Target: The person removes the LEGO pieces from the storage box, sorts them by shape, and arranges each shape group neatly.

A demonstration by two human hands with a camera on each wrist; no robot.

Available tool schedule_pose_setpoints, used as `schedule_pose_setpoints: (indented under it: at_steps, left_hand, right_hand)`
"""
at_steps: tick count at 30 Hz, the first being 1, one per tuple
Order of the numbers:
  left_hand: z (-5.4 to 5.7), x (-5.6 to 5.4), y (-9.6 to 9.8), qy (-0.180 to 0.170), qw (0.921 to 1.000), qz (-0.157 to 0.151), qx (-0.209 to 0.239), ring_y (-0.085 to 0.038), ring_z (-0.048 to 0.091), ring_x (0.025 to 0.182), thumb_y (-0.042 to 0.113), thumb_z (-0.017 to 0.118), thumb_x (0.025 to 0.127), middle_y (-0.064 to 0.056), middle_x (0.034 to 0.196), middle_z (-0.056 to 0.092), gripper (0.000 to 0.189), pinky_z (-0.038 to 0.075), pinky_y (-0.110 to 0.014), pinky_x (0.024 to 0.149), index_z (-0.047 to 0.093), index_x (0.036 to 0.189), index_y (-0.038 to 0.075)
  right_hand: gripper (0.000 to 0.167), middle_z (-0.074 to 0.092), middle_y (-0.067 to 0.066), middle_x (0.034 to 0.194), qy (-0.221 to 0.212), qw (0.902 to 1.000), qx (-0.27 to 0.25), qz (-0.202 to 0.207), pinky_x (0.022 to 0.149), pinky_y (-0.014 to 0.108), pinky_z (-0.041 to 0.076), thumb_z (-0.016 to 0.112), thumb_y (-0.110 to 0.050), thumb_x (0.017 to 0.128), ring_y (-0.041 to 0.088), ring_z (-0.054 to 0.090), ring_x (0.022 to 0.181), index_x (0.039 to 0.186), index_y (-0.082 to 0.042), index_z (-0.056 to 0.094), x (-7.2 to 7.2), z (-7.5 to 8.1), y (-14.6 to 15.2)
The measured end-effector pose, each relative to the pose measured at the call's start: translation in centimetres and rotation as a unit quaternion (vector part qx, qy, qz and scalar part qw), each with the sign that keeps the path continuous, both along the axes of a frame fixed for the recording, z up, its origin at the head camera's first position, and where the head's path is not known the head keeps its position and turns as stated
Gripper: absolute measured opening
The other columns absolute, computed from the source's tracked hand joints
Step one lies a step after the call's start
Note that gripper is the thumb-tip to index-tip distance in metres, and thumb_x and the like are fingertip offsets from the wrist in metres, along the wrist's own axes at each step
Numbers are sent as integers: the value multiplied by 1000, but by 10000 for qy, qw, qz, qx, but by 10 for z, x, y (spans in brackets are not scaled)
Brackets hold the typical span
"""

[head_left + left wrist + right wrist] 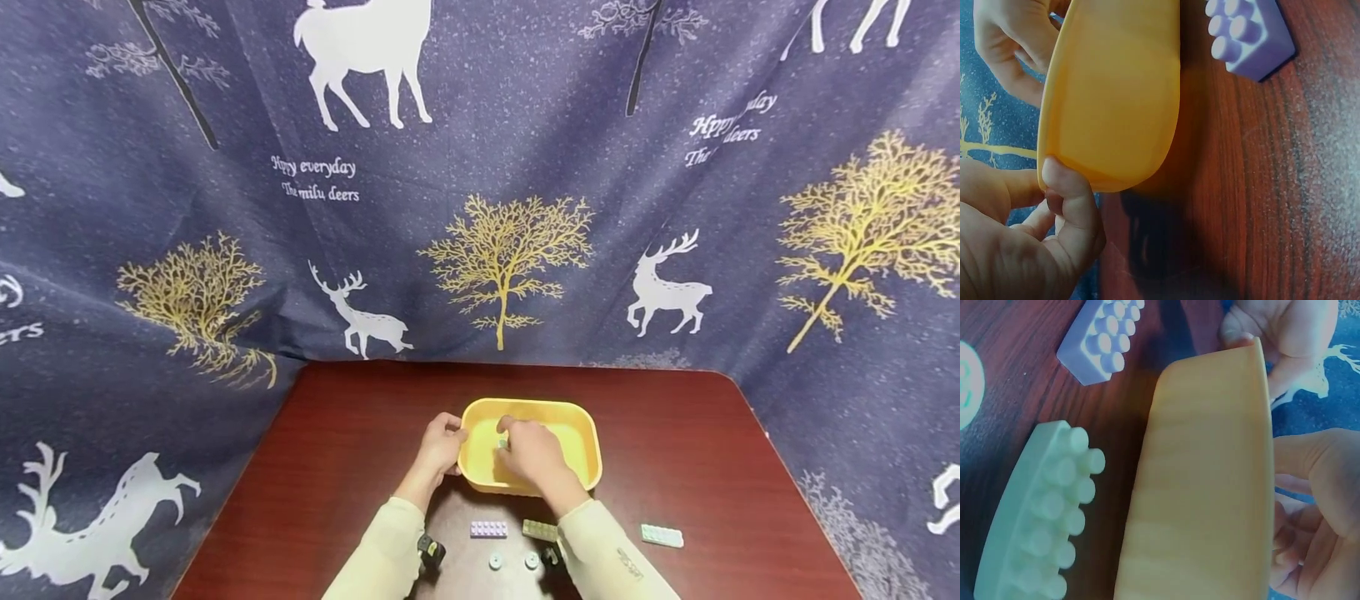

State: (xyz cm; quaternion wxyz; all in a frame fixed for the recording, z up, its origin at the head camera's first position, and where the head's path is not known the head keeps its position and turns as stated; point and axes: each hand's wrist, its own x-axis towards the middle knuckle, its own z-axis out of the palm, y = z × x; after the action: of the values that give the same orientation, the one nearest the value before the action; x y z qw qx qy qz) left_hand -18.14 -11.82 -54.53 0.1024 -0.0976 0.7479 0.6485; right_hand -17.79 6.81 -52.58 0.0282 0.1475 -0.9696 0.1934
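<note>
A yellow plastic bin (480,477) stands on the table. My left hand (439,446) grips its left end; in the left wrist view the thumb (1066,181) lies on the outer wall and the fingers are behind the rim. My right hand (534,452) reaches down inside the bin with bent fingers, and a small pale green piece (502,443) shows between thumb and forefinger. In the right wrist view the bin's wall (1204,481) hides part of that hand.
In front of the bin lie a purple studded toy brick (488,529) and a green one (540,530), with two small round pale pieces, one left (496,561) and one right (532,560). A mint brick (662,535) lies farther right. A patterned curtain (465,167) hangs behind the table.
</note>
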Motion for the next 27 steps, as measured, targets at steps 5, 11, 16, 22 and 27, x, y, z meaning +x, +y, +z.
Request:
schedule_pose_setpoints:
  at_steps: [5,11,16,22,27]
  left_hand:
    - [1,0,-1,-21,10000,-24,-49,-20,59,58,7,55,103,-22,96,61,25,46,-20,40,52,125,-4]
    - [1,1,0,-2,10000,-33,-70,-19,59,57,7,54,103,-22,96,61,25,47,-20,40,52,126,-4]
    - [0,-1,1,-37,10000,-25,-58,-18,58,55,8,54,103,-19,95,60,24,48,-21,41,52,125,-2]
    - [-1,-1,0,-65,9999,-27,-80,-20,60,58,8,54,103,-20,98,61,26,48,-21,41,51,126,-3]
    - [0,0,0,-40,9999,-23,-113,-20,60,59,8,53,104,-22,101,61,27,49,-22,42,51,128,-4]
  right_hand:
    - [19,64,-8,69,112,9999,-43,-86,56,39,52,79,-26,80,22,63,67,96,-19,71,4,5,8]
    - [24,68,-9,74,161,9997,-92,-158,57,38,53,78,-23,78,20,65,69,101,-19,72,10,10,19]
    - [25,69,-9,76,357,9991,-13,-222,59,37,54,78,-24,78,18,67,72,102,-20,76,16,13,33]
    - [18,70,-7,80,256,9987,-211,-398,58,36,54,79,-22,79,14,66,74,97,-21,77,24,17,51]
    - [17,71,-7,82,121,9971,-331,-672,57,40,55,79,-22,79,17,67,74,96,-22,75,33,20,66]
